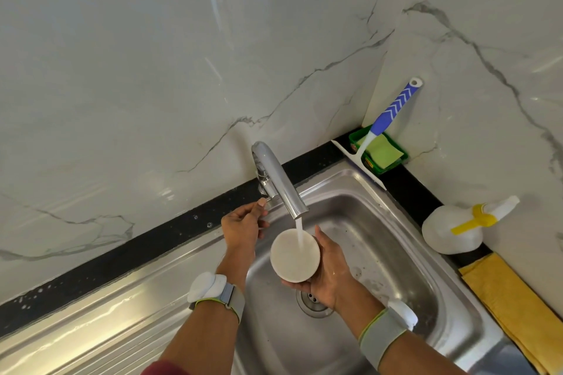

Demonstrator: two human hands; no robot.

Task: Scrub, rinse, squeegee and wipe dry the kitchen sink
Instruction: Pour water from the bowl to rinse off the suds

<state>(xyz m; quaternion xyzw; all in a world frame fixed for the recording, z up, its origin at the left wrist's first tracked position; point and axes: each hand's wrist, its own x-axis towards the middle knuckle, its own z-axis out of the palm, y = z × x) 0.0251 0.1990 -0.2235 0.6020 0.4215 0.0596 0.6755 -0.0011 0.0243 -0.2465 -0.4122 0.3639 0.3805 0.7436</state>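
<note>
Two hands over a steel sink [405, 256], seen from the head camera. Right hand [330, 272] at about 5 o'clock from the tap spout, fingers and thumb curled round the side of a round white cup [295, 255], mouth facing up toward the camera. Thin stream of water [300, 233] falling from the chrome tap [278, 179] straight into the cup, already nearly full. Left hand [242, 227] at about 8 o'clock from the spout, fingers curled, thumb tip touching the tap's lever at the base; cannot tell whether gripped or only pressed. Grey bands with white pods on both wrists. Sink drain [313, 303] just below the right palm, partly hidden. At 1 o'clock from the basin, in the corner of the marble wall, a squeegee [385, 125] with blue and white handle leaning upright, its blade on the sink rim, beside a green tub [393, 166] holding a green sponge [382, 152]. At 3 o'clock, a white spray bottle [454, 228] with yellow trigger lying on its side on the black counter; below it, a folded yellow cloth [505, 304].
</note>
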